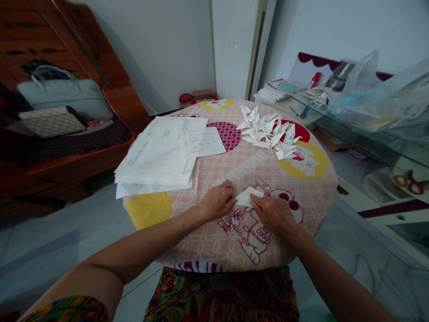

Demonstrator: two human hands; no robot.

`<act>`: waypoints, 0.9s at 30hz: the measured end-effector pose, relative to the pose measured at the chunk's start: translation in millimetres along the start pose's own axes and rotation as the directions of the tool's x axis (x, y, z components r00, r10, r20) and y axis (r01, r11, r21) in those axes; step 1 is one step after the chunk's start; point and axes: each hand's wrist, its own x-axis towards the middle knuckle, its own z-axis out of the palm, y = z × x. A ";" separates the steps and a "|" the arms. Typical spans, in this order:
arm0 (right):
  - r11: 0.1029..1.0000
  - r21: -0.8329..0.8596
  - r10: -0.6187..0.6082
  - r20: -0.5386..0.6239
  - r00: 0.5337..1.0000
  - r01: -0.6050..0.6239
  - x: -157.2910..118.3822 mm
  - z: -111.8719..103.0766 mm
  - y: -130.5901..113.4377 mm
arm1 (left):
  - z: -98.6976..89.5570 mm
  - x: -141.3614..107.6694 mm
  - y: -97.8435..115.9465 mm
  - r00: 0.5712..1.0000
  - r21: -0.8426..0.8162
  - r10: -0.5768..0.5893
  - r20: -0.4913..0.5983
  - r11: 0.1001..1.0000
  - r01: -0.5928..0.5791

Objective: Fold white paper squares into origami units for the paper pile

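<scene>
A small folded piece of white paper (245,197) lies between my hands near the front of the round table. My left hand (219,200) is closed with its fingertips at the paper's left corner. On the right side, my right hand (272,212) pinches the same paper with thumb and fingers. Just beyond them is a pale strip of paper (246,167) with marks across it, lying slantwise on the cloth. Several folded white paper cranes (268,129) stand in a cluster toward the back right of the table.
A thick stack of printed paper sheets (157,152) covers the table's left side. The patterned tablecloth (197,237) reaches over the edge. At right stands a glass-shelved cabinet (378,138) with plastic bags (365,94) and scissors (409,182). A wooden bench (117,94) holds a grey handbag (72,98).
</scene>
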 end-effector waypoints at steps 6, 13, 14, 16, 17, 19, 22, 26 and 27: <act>0.999 -0.021 0.032 -0.020 0.999 -0.032 -2.0 3.9 -3.6 | 0.8 0.6 -0.2 1.000 0.043 0.013 0.003 0.999 -0.013; 0.999 0.018 0.042 -0.068 0.997 -0.041 -1.7 3.4 -5.2 | 0.6 3.7 -2.8 1.000 0.028 0.029 0.008 0.999 -0.029; 0.998 0.028 0.056 -0.091 0.994 -0.054 -1.6 3.5 -7.0 | 1.0 4.3 -2.9 1.000 0.026 0.028 0.007 0.999 -0.028; 0.996 0.040 0.089 -0.135 0.987 -0.084 -1.4 4.4 -11.7 | 1.7 5.0 -2.9 1.000 0.017 0.023 -0.001 1.000 -0.023; 0.995 0.041 0.101 -0.151 0.983 -0.096 -1.4 5.2 -14.1 | 1.6 5.3 -3.1 1.000 0.008 0.021 -0.005 1.000 -0.021; 0.994 0.036 0.105 -0.169 0.980 -0.101 -1.3 7.0 -18.0 | 0.0 6.0 -4.5 0.999 -0.029 0.030 -0.013 0.999 -0.031; 0.995 0.034 0.100 -0.174 0.980 -0.096 -1.0 8.4 -20.6 | -6.5 8.6 -10.2 0.998 -0.124 0.062 -0.004 0.990 -0.062; 0.994 0.038 0.106 -0.176 0.979 -0.101 -0.7 8.1 -20.9 | -16.9 12.3 -18.5 0.993 -0.222 0.104 0.048 0.971 -0.091; 0.994 0.038 0.107 -0.178 0.978 -0.102 -0.6 8.1 -21.0 | -18.4 12.6 -19.2 0.992 -0.231 0.116 0.051 0.968 -0.101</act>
